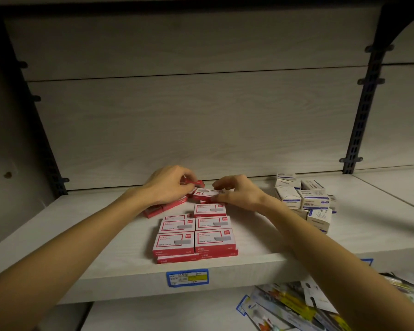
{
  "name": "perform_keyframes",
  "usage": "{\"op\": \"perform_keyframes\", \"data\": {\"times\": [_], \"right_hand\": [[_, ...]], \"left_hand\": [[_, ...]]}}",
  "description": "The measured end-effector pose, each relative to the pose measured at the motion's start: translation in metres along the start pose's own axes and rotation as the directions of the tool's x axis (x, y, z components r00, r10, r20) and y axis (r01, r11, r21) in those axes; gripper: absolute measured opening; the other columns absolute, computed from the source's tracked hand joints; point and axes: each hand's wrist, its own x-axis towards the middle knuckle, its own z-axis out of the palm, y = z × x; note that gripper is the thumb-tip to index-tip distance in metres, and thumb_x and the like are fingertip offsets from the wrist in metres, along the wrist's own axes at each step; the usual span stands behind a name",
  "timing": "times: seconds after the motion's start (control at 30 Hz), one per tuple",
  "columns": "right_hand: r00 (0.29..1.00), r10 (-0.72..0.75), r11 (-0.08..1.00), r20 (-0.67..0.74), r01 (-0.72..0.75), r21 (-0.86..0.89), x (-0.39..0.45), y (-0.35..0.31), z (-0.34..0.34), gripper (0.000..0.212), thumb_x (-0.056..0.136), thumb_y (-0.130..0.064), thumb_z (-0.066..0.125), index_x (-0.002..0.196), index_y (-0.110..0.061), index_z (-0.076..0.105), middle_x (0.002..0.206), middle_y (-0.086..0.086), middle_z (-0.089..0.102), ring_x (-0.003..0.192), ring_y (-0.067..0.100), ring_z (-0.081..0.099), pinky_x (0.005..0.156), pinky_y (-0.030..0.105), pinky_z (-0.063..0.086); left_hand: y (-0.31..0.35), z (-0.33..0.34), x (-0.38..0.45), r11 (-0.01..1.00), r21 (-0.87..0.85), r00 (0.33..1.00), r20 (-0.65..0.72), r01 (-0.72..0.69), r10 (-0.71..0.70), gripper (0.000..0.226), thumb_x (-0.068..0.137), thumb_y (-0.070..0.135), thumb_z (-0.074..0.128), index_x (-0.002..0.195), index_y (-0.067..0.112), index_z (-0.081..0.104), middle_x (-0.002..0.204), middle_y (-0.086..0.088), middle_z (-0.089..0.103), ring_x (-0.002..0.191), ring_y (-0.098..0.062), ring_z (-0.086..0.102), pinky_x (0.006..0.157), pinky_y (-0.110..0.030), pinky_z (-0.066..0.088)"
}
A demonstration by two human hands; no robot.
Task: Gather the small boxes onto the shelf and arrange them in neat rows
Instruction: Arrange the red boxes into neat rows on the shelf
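On the shelf (120, 237), near the middle, red boxes (194, 235) lay in two neat rows running front to back, some stacked 2 high at the front edge. Behind them, more red boxes sat loose & jumbled by the back wall, a few (164, 207) partly under the left wrist. Left hand (170, 185) had fingers curled, pinching one small red box (194, 182) lifted a bit off the pile. Right hand (239, 191) gripped a red-and-white box (204, 194) by its right end, thumb on the near side, fingers over the far side; box was tilted, sitting at the back of the right row. Both forearms reached in from the front, approx. symmetrical. To the right, well apart from the red rows, a heap of white boxes (304, 199) w/ blue print lay untidy. Blue price tag (187, 277) was stuck on the shelf's front lip. Below right, carded packs (296, 306) lay scattered on a lower level.
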Motion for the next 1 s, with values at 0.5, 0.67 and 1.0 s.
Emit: {"op": "perform_keyframes", "data": {"times": [0.5,0.67,1.0], "right_hand": [[0.998,-0.023,0.909,0.054,0.044,-0.414,0.003,-0.03,-0.006,0.055,0.092,-0.05,0.061,0.139,-0.023,0.054,0.136,0.001,0.06,0.116,0.022,0.06,0.097,0.036,0.048],[0.959,0.092,0.981,0.268,-0.04,-0.192,0.011,-0.036,-0.01,0.072,0.072,-0.031,0.064,0.143,-0.023,0.051,0.135,0.002,0.058,0.117,0.016,0.053,0.09,0.026,0.039],[0.998,0.063,0.847,-0.013,-0.06,-0.528,0.015,-0.02,-0.009,0.085,0.075,-0.082,0.053,0.135,-0.022,0.057,0.123,0.003,0.067,0.105,0.023,0.062,0.088,0.037,0.053]], "left_hand": [[-0.03,-0.016,-0.041,0.991,-0.029,0.989,0.077,0.132,-0.13,0.046,0.093,0.043,0.068,0.135,0.03,0.056,0.12,0.007,0.069,0.092,-0.006,0.068,0.082,-0.036,0.061],[-0.032,-0.018,-0.044,0.989,-0.043,0.988,0.072,0.141,-0.137,0.049,0.09,0.037,0.073,0.135,0.027,0.056,0.122,0.004,0.066,0.095,-0.009,0.068,0.083,-0.037,0.061],[-0.04,-0.023,-0.053,0.962,-0.252,0.986,-0.094,0.108,-0.136,0.024,0.092,0.028,0.072,0.115,0.025,0.071,0.104,0.01,0.073,0.089,-0.006,0.071,0.075,-0.027,0.061]]}}
